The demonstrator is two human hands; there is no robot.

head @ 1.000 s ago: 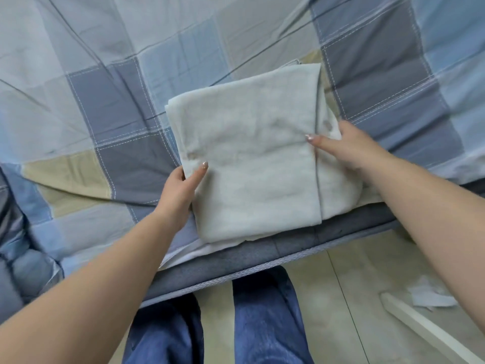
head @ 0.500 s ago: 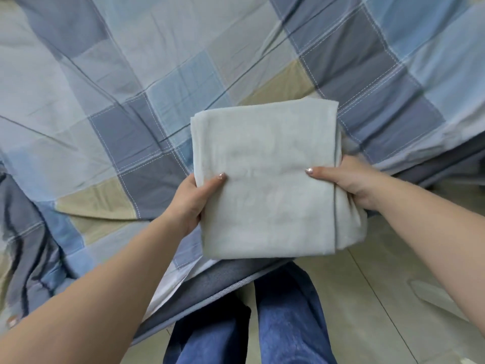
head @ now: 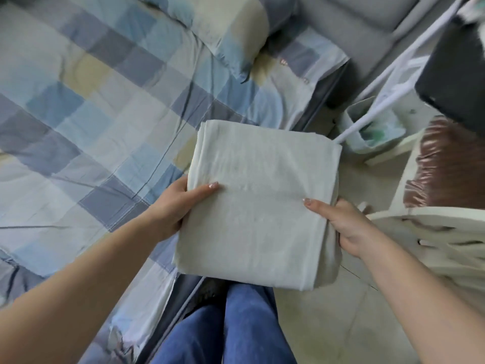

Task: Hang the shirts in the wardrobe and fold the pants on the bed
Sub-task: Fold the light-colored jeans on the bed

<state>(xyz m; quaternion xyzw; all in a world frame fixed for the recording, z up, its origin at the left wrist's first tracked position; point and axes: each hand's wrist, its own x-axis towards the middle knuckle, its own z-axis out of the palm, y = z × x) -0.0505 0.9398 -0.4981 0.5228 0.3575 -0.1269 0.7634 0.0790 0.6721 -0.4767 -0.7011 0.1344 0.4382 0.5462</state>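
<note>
Folded pants held over the bed's edge

Pants (head: 257,206), pale and folded into a thick square bundle, sit lifted between both hands, hovering over the near right edge of the bed (head: 78,153) and partly over the tiled floor (head: 341,324) beside it. Left hand (head: 173,206) grips the bundle's left edge, thumb lying flat on top and the fingers hidden underneath. Right hand (head: 343,224) grips the right edge the same way, thumb on the top layer, fingers curled round the stacked folds at the side. The bundle lies roughly level, its layered folds showing along the right side.

The bed wears a patchwork cover of blue, grey and beige squares, and a pillow (head: 225,30) in the same pattern rests toward its far right corner. Below the bundle, the person's legs in blue jeans (head: 236,327) stand against the bed's edge. To the right stand a cream chair (head: 433,232) and a white rail (head: 388,93) slanting down to the floor
</note>
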